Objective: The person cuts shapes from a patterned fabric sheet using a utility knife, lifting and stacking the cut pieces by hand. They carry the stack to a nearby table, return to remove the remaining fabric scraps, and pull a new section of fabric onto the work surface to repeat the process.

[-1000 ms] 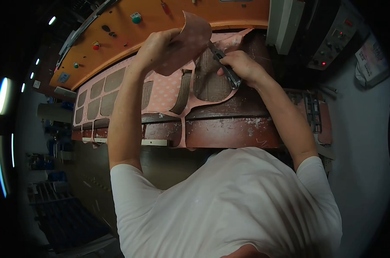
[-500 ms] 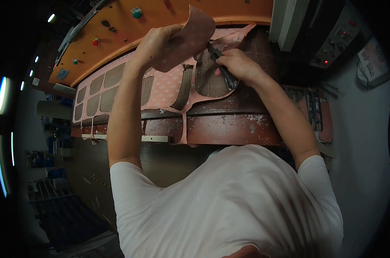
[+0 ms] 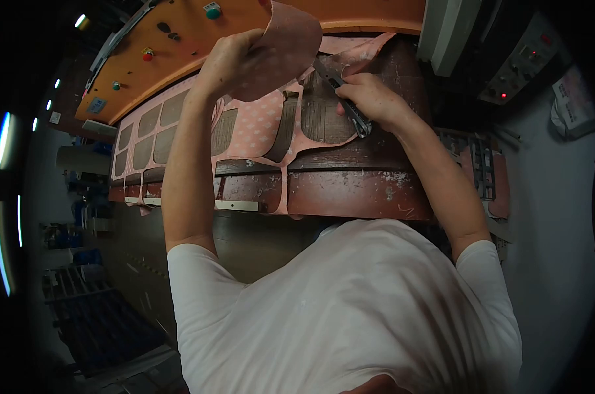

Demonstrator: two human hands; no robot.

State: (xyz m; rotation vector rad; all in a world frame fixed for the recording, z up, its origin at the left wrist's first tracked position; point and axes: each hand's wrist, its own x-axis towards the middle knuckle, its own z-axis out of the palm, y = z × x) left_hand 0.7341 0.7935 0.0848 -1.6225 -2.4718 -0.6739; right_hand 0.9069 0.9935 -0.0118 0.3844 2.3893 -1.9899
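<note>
A raised pink patterned piece (image 3: 286, 49) is gripped along its left side by my left hand (image 3: 230, 64). My right hand (image 3: 371, 98) is closed around a dark utility knife (image 3: 330, 77), its tip near the lower right edge of that piece. Beneath both hands, a pink sheet with rounded cutouts (image 3: 296, 141) lies over the dark worn board (image 3: 337, 161). One loose-looking pink dotted piece (image 3: 255, 125) lies on it between two dark openings.
Behind the board stands an orange machine panel (image 3: 186, 49) with green and red buttons. A control box (image 3: 521, 65) with a lit red lamp is at the right, beside a white bag (image 3: 573, 98). A pale strip (image 3: 237, 205) runs along the board's front edge.
My left hand and the raised pink piece have moved slightly left and up. My right hand with the knife has shifted slightly right, leaving the knife tip a little farther left and higher.
</note>
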